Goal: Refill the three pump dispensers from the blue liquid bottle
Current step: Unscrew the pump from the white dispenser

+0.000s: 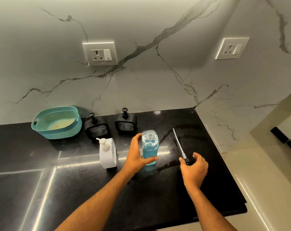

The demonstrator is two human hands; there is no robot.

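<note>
- Left hand (136, 153) grips the clear bottle (149, 147) from its left side; fingers curled round the upper body, thumb across the lower front.
- Bottle stands upright on the black countertop (41, 189), mid-counter; mouth uncapped, blue liquid fills roughly the lower two thirds.
- Right hand (194, 165) is over the black head of the removed pump (180, 146); fingers (197, 155) loosely curved and spread, thumb tip just beside the pump collar. Cannot tell whether it touches the pump; no closed pinch seen.
- Pump lies flat on the counter right of the bottle, its white dip tube pointing away toward the wall.
- White pump dispenser (107, 153) stands just left of the left hand, pump on.
- Two black-framed pump dispensers at the back near the wall: left one (96, 127), right one (125, 123), both with pumps on.
- Teal plastic basket (56, 122) at the back left, beside the left black dispenser.
- Marble wall holds two sockets: one (99, 54) above the dispensers, another (231, 48) to the right.
</note>
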